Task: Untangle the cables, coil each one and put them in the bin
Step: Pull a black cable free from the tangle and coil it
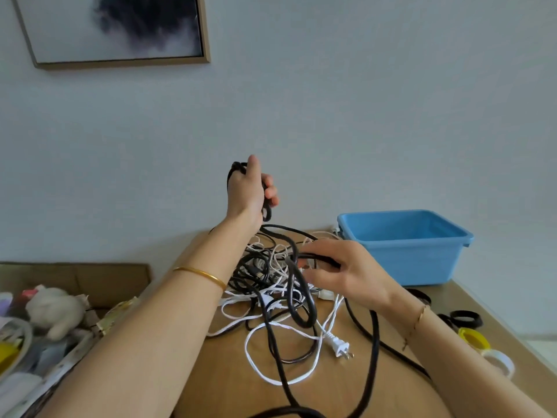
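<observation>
— Black and thick, that power lead (pixel 373 342) snaking across the near end of the wooden table (pixel 229 372). It looks stiff, and I'd guess it will fight a tight coil.
— And the white cable (pixel 283 382) with the two-pin plug (pixel 342 349)?
— Thin, limp and light, by the look of it. Best taken at the plug, I'd say, and drawn out of the tangle (pixel 271 285) behind it.
— The hands?
— The right hand (pixel 340 270) is down on the pile, fingers curled round a black strand (pixel 303 255). Beyond it the left hand (pixel 247 194) is raised, fingers closed on a few loops of black cable (pixel 266 212).
— Same cable?
— Can't tell. The blue bin (pixel 404 245) stands furthest back, right of the pile.
</observation>
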Motion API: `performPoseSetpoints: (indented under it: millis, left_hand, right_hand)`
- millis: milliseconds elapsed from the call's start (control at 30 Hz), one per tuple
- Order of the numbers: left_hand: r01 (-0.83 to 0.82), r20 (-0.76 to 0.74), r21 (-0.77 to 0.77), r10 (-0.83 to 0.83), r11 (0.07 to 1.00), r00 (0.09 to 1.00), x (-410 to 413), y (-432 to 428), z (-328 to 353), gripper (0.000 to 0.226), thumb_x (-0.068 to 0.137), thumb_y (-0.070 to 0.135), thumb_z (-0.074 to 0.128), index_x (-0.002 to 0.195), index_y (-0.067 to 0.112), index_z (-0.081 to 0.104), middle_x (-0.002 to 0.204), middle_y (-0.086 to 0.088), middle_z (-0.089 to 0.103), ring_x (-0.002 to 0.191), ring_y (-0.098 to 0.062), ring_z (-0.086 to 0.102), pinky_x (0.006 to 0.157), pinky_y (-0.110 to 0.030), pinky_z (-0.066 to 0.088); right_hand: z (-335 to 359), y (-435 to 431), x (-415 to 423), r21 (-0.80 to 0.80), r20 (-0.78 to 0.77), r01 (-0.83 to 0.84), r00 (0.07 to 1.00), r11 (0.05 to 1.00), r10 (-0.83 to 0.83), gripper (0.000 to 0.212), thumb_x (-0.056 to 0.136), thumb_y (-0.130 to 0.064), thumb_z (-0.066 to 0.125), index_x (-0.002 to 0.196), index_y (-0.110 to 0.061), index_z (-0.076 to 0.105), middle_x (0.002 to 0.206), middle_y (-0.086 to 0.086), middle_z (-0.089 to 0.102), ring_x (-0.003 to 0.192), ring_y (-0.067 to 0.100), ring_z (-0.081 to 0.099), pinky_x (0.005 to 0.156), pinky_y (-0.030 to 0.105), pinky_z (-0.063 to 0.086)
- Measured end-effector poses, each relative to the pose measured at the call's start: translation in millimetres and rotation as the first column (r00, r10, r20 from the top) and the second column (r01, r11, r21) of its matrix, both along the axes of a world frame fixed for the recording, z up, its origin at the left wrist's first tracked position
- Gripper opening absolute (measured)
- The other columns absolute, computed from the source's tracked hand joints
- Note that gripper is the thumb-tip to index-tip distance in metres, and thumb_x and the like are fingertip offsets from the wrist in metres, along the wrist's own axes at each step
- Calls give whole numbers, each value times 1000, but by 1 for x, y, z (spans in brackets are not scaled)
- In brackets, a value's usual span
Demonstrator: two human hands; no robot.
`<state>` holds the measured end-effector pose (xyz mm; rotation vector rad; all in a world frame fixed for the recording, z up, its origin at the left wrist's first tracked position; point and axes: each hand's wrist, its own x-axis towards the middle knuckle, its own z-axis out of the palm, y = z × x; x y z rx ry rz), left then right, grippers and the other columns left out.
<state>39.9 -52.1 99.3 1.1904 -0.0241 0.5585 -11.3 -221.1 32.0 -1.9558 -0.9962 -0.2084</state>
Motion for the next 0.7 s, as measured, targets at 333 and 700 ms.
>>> performPoseSetpoints:
  millis: [333, 700]
  left_hand:
    - [-25, -6, 889, 68, 457, 998, -11, -7, -12, 37, 101, 33, 41, 124, 4, 45, 72, -5, 51, 52, -19, 54, 55, -43, 57]
    - [343, -345, 856, -67, 387, 936, -34, -15, -3, 48, 101, 44, 36, 90, 1, 54, 57, -7, 57, 40, -16, 49, 38, -23, 41]
  right_hand:
    - [-2, 3, 10, 271, -21, 196, 980, 942, -198, 42, 76, -47, 64, 71, -5, 65, 58, 11, 53, 52, 21, 43, 51, 32, 37]
    - [-7, 6, 29, 181, 86, 559, 811, 809, -579, 45, 92, -53, 39, 69, -16, 51, 61, -2, 53, 61, 18, 49, 58, 35, 39]
